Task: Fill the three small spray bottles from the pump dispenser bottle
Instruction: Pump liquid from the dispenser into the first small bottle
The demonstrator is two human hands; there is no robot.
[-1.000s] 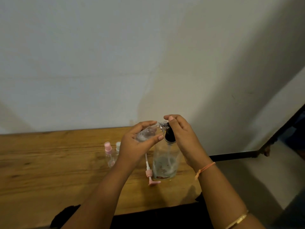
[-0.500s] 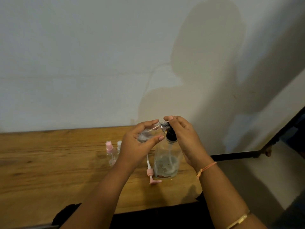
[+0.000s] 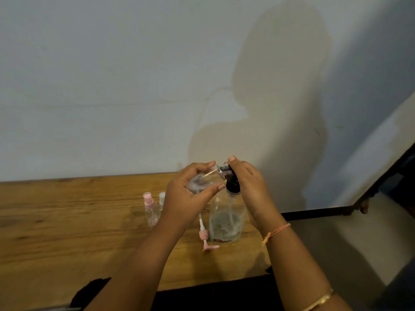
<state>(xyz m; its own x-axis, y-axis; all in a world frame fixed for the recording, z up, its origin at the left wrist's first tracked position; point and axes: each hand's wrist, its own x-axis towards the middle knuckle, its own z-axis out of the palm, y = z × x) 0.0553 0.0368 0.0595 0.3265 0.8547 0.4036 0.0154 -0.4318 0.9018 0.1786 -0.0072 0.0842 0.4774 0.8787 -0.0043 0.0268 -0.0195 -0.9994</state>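
My left hand [image 3: 186,198] grips a small clear spray bottle [image 3: 203,181] with no cap, tilted on its side, its threaded neck against the pump spout. My right hand [image 3: 249,187] curls over the black pump head [image 3: 232,186] of the clear pump dispenser bottle [image 3: 226,221], which stands on the wooden table [image 3: 67,232] with a little liquid at the bottom. A pink spray top with its tube [image 3: 205,237] lies on the table just left of the dispenser. Two more small bottles stand further left, one pink-capped [image 3: 149,207] and one white-capped [image 3: 161,198].
The table runs along a pale wall and ends just right of the dispenser bottle. A dark rail [image 3: 314,212] and the floor lie beyond that edge. A dark cloth [image 3: 94,290] shows at the table's near edge.
Both hands keep their hold and the small bottle stays against the pump spout. The view has shifted slightly, and a shadow now falls on the wall.
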